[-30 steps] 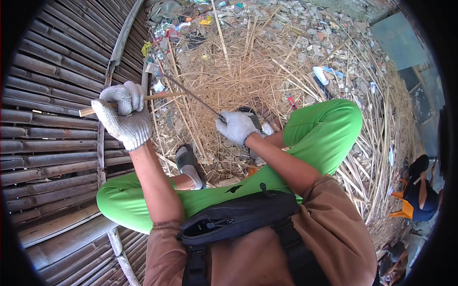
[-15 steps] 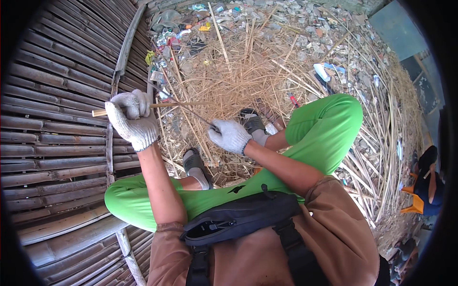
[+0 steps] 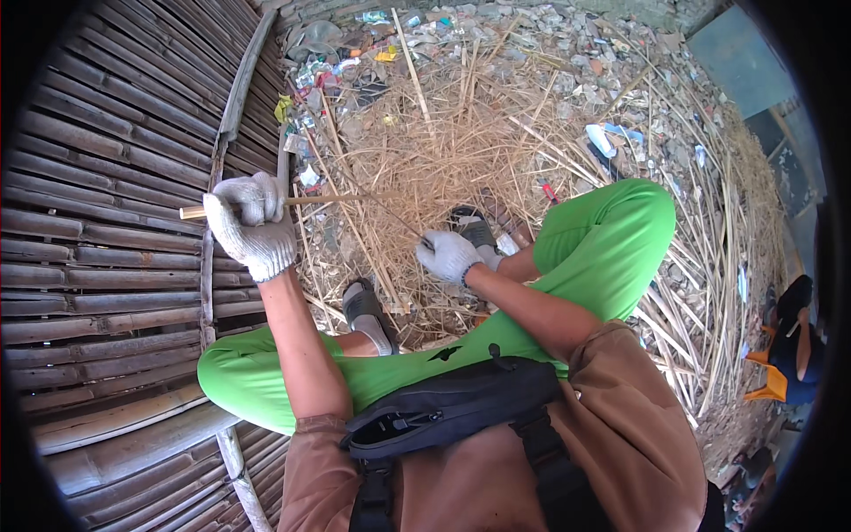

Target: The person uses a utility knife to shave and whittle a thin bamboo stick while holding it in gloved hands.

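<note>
My left hand (image 3: 253, 226), in a white knitted glove, is closed round a slim bamboo strip (image 3: 326, 199). The strip's pale cut end sticks out to the left of the fist, and its other end runs right above the straw-like shavings. In my right hand (image 3: 447, 257), gloved the same way, is the near end of a long thin dark blade (image 3: 390, 213), its handle hidden in the fist. The blade slants up and left and meets the strip's line near its right part; whether they touch I cannot tell.
A bamboo-slat wall (image 3: 106, 230) stands close on my left. Pale shavings (image 3: 443, 160) cover the ground ahead, with rubble and litter beyond. Long bamboo strips (image 3: 683, 328) lie on the right. A red-handled tool (image 3: 547, 191) lies near my knee. A person sits on an orange chair (image 3: 767, 381) at far right.
My right hand has drawn back to the right with the blade, so less of it reaches past the bamboo strip. My left hand keeps its grip, nearly still.
</note>
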### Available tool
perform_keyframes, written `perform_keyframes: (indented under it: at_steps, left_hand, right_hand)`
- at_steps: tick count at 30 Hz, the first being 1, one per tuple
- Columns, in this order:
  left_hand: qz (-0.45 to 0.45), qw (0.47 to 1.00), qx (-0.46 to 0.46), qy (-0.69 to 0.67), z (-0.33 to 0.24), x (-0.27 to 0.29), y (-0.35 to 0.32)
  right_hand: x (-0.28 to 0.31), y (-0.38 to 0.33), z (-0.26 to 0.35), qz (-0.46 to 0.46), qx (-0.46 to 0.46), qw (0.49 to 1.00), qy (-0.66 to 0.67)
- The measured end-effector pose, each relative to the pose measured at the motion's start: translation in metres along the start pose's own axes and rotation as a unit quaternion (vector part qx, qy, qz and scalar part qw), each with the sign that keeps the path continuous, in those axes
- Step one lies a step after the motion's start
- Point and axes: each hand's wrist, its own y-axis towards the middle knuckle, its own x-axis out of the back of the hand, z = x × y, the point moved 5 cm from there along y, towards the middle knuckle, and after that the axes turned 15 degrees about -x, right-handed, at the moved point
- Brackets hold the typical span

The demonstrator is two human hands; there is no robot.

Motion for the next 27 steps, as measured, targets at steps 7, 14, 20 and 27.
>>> perform_keyframes:
  at_steps: [7, 14, 20, 27]
  left_hand:
    - [-0.054, 0.998, -0.002, 0.044, -0.005, 0.002, -0.004]
    - [-0.029, 0.999, -0.006, 0.022, 0.007, 0.0, -0.001]
    - [-0.066, 0.996, -0.007, 0.062, -0.009, 0.007, -0.001]
    - [-0.035, 0.999, 0.0, 0.019, -0.008, 0.025, 0.002]
  right_hand:
    - [0.005, -0.023, 0.059, -0.028, 0.058, 0.998, 0.025]
    - [-0.005, 0.019, -0.018, 0.006, -0.046, 0.998, -0.029]
    - [-0.014, -0.011, 0.029, -0.021, 0.032, 0.999, 0.002]
    - [-0.013, 0.015, -0.004, 0.06, -0.072, 0.996, -0.011]
